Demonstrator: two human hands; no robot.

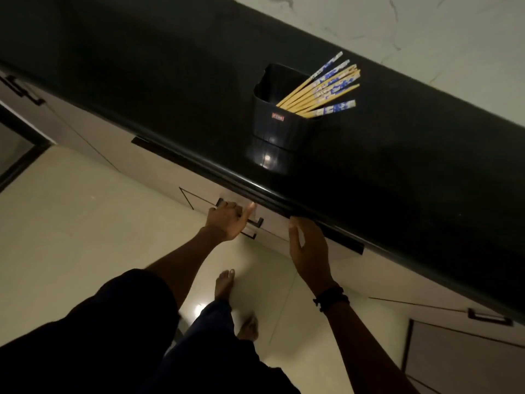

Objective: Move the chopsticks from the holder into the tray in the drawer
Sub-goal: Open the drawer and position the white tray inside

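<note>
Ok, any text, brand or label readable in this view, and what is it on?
No text can be read.
Small red and white label on the front of the black holder: too small and blurred to read.
Blue and white print on the chopsticks: a pattern, no legible words.

A black countertop [170, 95] runs diagonally from ten o'clock to four o'clock. On it, toward one o'clock of centre, stands a dark holder [277, 120] with a bundle of yellow chopsticks [321, 89] leaning out toward two o'clock, their blue-and-white ends uppermost. Below the counter edge, the left hand [227, 220] curls its fingers over the dark handle [252, 226] of a pale drawer [272, 226], which is closed. At its three o'clock, the right hand [308, 248] hovers flat with fingers extended, fingertips at the counter's underside, a dark band [331, 298] on the wrist.
</note>
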